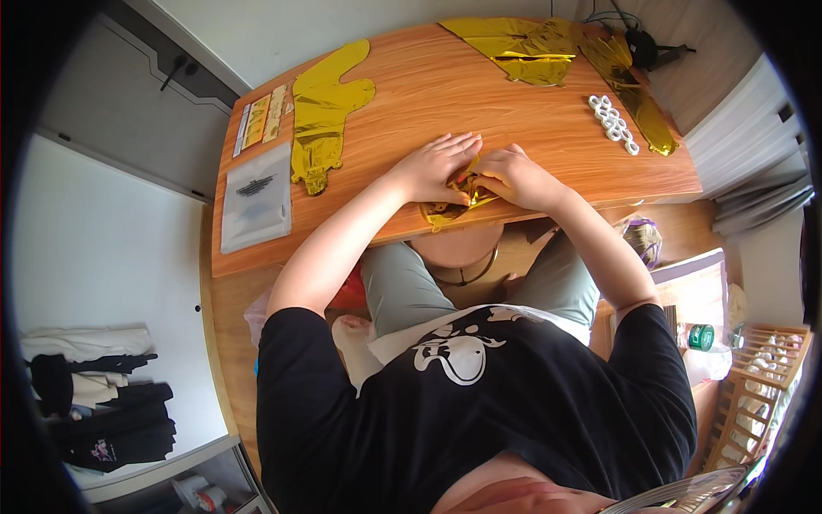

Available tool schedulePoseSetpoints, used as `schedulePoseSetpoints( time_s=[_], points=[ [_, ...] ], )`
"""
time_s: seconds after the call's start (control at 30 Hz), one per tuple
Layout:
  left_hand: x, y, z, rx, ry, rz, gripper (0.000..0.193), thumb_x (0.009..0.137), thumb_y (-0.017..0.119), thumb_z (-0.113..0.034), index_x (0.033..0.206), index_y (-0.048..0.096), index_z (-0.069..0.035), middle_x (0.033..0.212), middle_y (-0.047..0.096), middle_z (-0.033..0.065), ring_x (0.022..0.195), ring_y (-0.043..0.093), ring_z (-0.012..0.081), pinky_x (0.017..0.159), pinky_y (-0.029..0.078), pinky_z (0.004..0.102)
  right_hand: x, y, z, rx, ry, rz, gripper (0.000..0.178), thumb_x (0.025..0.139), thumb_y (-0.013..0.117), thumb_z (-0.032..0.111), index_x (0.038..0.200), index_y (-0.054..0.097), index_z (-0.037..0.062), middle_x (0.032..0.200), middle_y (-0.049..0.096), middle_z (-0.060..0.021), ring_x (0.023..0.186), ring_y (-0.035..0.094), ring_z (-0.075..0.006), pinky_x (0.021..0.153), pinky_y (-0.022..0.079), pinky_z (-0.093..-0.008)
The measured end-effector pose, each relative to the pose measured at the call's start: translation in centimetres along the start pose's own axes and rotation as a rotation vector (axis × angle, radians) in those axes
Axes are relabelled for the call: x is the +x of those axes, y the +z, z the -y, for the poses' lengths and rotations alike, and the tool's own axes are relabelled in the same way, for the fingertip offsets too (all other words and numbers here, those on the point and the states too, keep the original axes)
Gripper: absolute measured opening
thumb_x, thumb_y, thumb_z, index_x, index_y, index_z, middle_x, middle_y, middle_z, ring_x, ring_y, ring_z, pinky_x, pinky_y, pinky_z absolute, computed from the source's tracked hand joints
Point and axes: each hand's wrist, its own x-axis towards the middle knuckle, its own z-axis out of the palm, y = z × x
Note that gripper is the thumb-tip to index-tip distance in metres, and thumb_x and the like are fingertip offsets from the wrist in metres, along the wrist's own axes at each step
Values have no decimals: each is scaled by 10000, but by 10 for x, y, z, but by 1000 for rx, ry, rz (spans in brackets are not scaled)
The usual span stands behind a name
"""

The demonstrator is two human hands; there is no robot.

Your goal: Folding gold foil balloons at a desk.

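Observation:
A crumpled gold foil balloon point(438, 216) lies at the table's near edge, mostly covered by my hands. My left hand point(432, 169) rests on it palm down, its fingers stretched out and its thumb against the foil. Close beside it, my right hand point(518, 178) is closed, with fingers and thumb pinching the folded foil. Some of the balloon between the hands is hidden. A flat gold foil balloon point(321, 107) is spread out to the left. Another gold foil piece point(522, 51) lies at the far edge, and a long one point(634, 98) at the right.
The wooden table point(411, 94) holds several small white rings point(614, 125) at right, a translucent plastic bag point(257, 206) and a printed packet point(261, 120) at left. A black device point(640, 47) with cables sits in the far right corner. A green-labelled bottle point(701, 337) is below right.

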Motion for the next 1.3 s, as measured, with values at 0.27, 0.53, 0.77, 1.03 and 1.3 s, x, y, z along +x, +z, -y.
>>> schedulePoseSetpoints(
  time_s=[0.27, 0.53, 0.77, 1.03, 1.3],
  points=[
    [-4, 3, 10, -764, -36, -207, 1140, 890, 337, -881, 1628, 213, -20, 1649, 308, 226, 1542, 286, 326, 1265, 180, 442, 15, 2, -1, 42, 17, 31, 354, 1012, 596, 214, 1348, 531, 127, 1061, 717, -160, 1077, 657, -334, 993, 403, -451],
    [-2, 5, 9, -784, -136, -192, 672, 1030, 564, -103, 1621, 250, -40, 1605, 415, 157, 1456, 438, 258, 1213, 317, 374, 43, -5, 6, -3, 209, 271, 532, 981, 654, 227, 1397, 358, 74, 1102, 722, -192, 1085, 682, -380, 989, 453, -511],
    [0, -11, 5, -639, -200, -44, 801, 949, 661, -51, 1627, 236, -89, 1600, 403, 164, 1425, 472, 267, 1244, 285, 426, 45, -3, 11, -88, 205, 276, 441, 985, 655, 220, 1311, 393, 80, 1025, 720, -183, 1008, 689, -402, 942, 464, -518],
    [-16, 0, 5, -270, -191, -39, 717, 1013, 621, -271, 1618, 262, -132, 1625, 360, 191, 1505, 345, 357, 1259, 199, 546, 33, -1, 21, -52, 187, 201, 393, 973, 658, 218, 1284, 472, 66, 1058, 712, -193, 1002, 682, -401, 913, 504, -498],
    [-13, 4, 4, -48, -108, 38, 572, 1061, 531, -237, 1593, 344, -138, 1651, 333, 142, 1534, 291, 348, 1247, 229, 532, -15, 24, 32, 44, 48, -425, 233, 917, 626, 26, 1147, 661, 38, 1094, 660, -156, 1017, 644, -369, 929, 517, -453]
  ],
)
